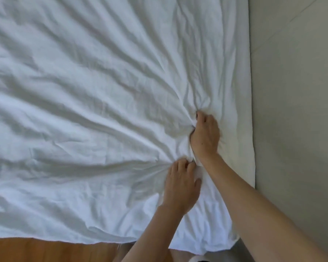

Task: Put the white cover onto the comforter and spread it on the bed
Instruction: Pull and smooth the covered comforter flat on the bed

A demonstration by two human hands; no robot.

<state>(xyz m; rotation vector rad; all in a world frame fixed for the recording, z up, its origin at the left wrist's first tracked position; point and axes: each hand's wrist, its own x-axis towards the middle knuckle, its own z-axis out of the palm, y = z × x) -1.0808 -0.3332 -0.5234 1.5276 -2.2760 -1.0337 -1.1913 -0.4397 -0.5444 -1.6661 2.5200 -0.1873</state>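
The white cover (87, 103) lies spread and wrinkled over the bed and fills most of the view. Its creases fan out from my two hands near its right side. My right hand (205, 135) grips a bunch of the cover, fingers curled into the fabric. Just below and left of it, my left hand (182, 186) lies on the cover with its fingertips dug into a fold and pinching it. The comforter itself is hidden under the white fabric.
A grey floor (295, 91) runs along the right edge of the bed. A strip of orange-brown wood (45, 250) shows below the cover's near edge. A small white rounded object (198, 259) peeks in at the bottom.
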